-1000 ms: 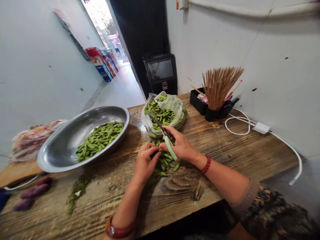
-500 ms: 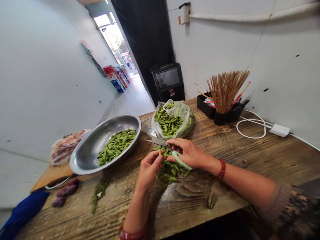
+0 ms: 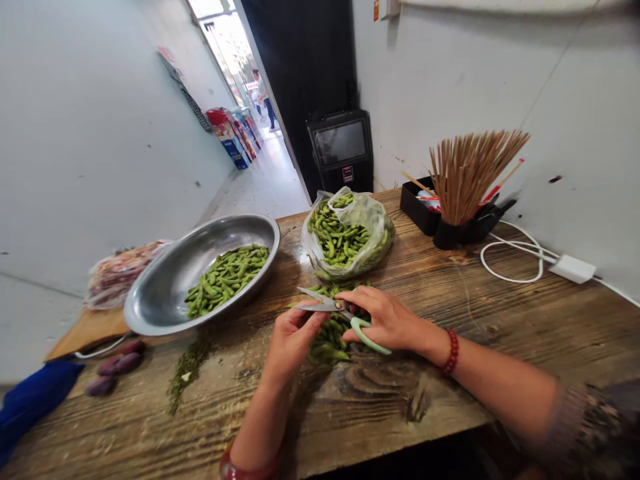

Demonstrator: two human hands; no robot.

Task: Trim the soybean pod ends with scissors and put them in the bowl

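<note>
Green-handled scissors (image 3: 369, 337) are in my right hand (image 3: 393, 319), fingers closed around the handles, the blades parted and pointing left. Right beside the blades, my left hand (image 3: 290, 343) is pinched, thumb against fingers, on an edamame pod that is mostly hidden now. Under and behind both hands lies a loose pile of edamame pods (image 3: 330, 340) on the wooden table (image 3: 365, 400). Beyond the pile, a clear plastic bag (image 3: 383, 237) bulges with more pods. To the left, a steel basin (image 3: 145, 320) holds a heap of pods (image 3: 227, 277) and leans toward its right side.
Green trimmings (image 3: 185, 373) and several purple-red round items (image 3: 117, 365) lie at left, near a bagged pinkish food (image 3: 120, 273) on a board (image 3: 90, 333). Back right are a holder of wooden sticks (image 3: 465, 180) and a white cable adapter (image 3: 573, 268). A dark-screened box (image 3: 341, 147) stands behind.
The scissor blades have opened wider and now lie across my left fingertips, covering the pod tip that showed before. The whole view has shifted slightly. A walking person appears larger in the doorway.
</note>
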